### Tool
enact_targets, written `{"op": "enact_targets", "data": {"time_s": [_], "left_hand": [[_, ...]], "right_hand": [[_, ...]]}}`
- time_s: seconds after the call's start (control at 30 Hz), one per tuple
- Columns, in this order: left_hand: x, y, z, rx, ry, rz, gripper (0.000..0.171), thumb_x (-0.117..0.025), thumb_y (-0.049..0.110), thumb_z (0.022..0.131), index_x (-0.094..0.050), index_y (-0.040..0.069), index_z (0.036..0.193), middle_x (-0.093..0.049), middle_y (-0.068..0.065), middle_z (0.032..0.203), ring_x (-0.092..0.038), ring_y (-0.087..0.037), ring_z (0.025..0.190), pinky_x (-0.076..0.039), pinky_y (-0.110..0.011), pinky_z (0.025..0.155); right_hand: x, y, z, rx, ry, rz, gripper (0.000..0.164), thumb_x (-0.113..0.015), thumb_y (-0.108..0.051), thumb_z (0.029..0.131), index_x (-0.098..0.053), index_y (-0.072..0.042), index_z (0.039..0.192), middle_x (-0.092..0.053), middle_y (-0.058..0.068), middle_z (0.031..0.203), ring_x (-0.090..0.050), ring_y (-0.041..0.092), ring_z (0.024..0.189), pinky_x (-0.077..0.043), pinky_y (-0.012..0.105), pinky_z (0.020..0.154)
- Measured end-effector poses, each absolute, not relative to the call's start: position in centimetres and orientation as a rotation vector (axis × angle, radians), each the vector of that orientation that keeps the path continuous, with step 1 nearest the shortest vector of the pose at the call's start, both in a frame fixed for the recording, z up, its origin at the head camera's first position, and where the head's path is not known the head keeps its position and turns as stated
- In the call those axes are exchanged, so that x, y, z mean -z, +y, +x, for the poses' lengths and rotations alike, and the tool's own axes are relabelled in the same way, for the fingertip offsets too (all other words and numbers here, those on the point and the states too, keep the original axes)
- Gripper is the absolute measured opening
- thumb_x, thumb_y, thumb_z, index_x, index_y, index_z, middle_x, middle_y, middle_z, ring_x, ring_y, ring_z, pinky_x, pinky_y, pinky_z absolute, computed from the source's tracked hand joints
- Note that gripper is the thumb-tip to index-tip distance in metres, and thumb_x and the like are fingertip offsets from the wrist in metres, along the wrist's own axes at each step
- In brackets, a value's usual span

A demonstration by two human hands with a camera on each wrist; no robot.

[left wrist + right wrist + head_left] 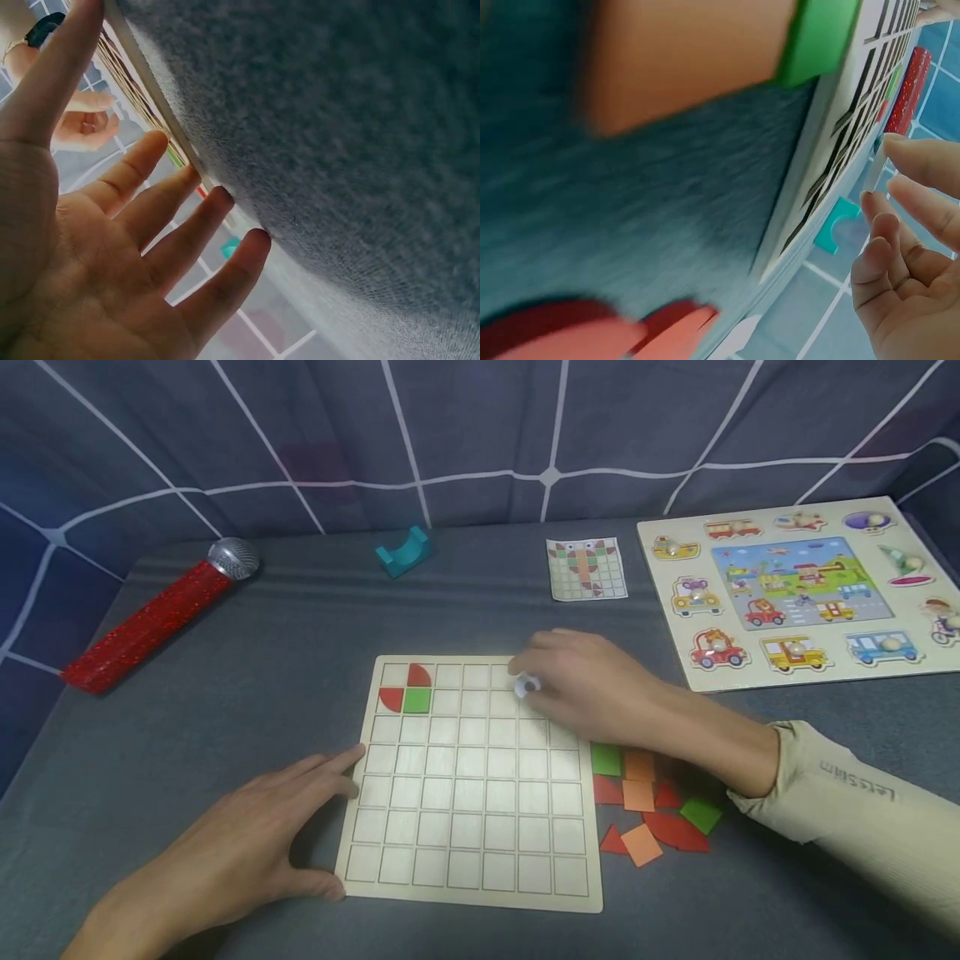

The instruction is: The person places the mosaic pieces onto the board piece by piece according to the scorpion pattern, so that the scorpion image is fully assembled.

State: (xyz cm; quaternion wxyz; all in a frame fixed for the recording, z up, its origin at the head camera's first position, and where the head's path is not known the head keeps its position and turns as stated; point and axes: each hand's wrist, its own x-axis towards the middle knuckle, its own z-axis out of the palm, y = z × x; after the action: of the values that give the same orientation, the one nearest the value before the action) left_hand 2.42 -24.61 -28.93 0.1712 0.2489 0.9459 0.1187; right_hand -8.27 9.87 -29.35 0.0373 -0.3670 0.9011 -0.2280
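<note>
A pale wooden grid board (468,797) lies flat on the dark grey table. Near its far left corner sit two red quarter-round pieces (420,676) and a green square (417,700). Over the far right part of the board, my right hand (592,685) pinches a small white tile with a grey round mark (527,686); the right wrist view shows this tile (875,171) edge-on between thumb and fingertip. My left hand (247,831) has its fingers spread along the board's left edge, thumb at the near corner, fingertips (251,244) low against the table.
Right of the board lie loose orange squares (638,795), green squares (701,815) and red pieces (675,832). Behind are a pattern card (587,570), a teal block (405,553) and a red microphone (150,631). A vehicle peg puzzle (660,610) occupies the far right.
</note>
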Motion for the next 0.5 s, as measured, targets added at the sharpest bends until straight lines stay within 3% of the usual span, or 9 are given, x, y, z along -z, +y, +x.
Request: {"op": "enact_targets", "data": {"time_s": [0.17, 0.5], "left_hand": [[28.9, -24.6, 2.4, -0.319, 2.665, 0.697, 0.096, -0.076, 0.074, 0.058, -0.053, 0.028, 0.139, -0.037, 0.002, 0.155, -0.044, -0.031, 0.134, -0.043, -0.062, 0.095], [28.9, -24.7, 2.4, -0.309, 2.67, 0.71, 0.095, -0.074, 0.075, 0.059, -0.055, 0.027, 0.139, -0.035, 0.004, 0.156, -0.043, -0.029, 0.135, -0.042, -0.061, 0.096]], "right_hand": [[29.2, 7.9, -8.9, 0.716, 2.752, -1.216, 0.02, -0.068, -0.005, 0.087, -0.072, -0.005, 0.106, -0.064, 0.004, 0.095, -0.056, 0.019, 0.088, -0.048, 0.035, 0.079], [28.5, 4.3, -10.1, 0.635, 2.699, -1.227, 0.024, -0.068, -0.007, 0.088, -0.072, -0.006, 0.112, -0.066, 0.004, 0.099, -0.058, 0.018, 0.092, -0.049, 0.034, 0.083]]}}
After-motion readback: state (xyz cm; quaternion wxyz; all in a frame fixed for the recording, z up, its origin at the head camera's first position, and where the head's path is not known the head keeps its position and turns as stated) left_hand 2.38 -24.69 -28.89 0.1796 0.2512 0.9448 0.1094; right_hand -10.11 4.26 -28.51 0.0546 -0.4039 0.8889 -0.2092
